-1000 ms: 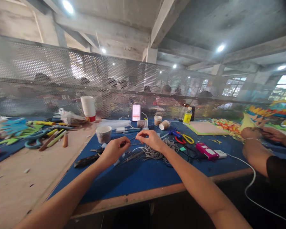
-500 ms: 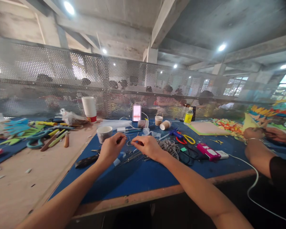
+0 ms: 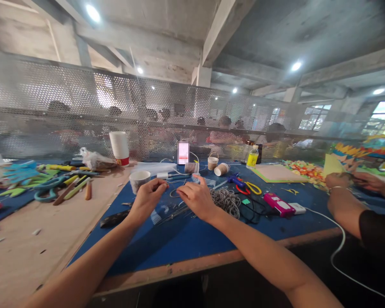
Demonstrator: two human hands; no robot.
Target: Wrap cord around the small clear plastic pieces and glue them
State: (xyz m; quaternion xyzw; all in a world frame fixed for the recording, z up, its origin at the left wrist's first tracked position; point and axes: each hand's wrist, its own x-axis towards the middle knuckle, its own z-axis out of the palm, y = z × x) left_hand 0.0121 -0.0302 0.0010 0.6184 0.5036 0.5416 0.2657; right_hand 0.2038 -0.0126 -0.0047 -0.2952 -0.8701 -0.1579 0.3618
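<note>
My left hand (image 3: pixel 148 197) hovers over the blue mat with thumb and fingertips pinched together; whatever they hold is too small to make out. Facing it across a narrow gap, my right hand (image 3: pixel 197 197) has its thumb and fingers drawn together, one finger lifted. What lies in that pinch is also unclear. A thin curved strand (image 3: pixel 172 192) shows between the hands, but I cannot tell if either one holds it. Just behind my left hand stands a paper cup (image 3: pixel 139 179). A tangle of grey cord (image 3: pixel 227 202) lies beside my right hand, and thin wires (image 3: pixel 176 212) lie below.
A dark-handled tool (image 3: pixel 114 219) lies left on the blue mat (image 3: pixel 154 252). Rightward are a blue glue gun (image 3: pixel 236 180), yellow-handled scissors (image 3: pixel 254 188), a magenta box (image 3: pixel 278 204) and a white cable (image 3: pixel 342 239). A lit phone (image 3: pixel 183 153) stands behind. Another person's hands (image 3: pixel 338 180) work at right.
One finger of my right hand has lifted away from the others. The gap between my two hands is slightly wider, and the view has shifted a little.
</note>
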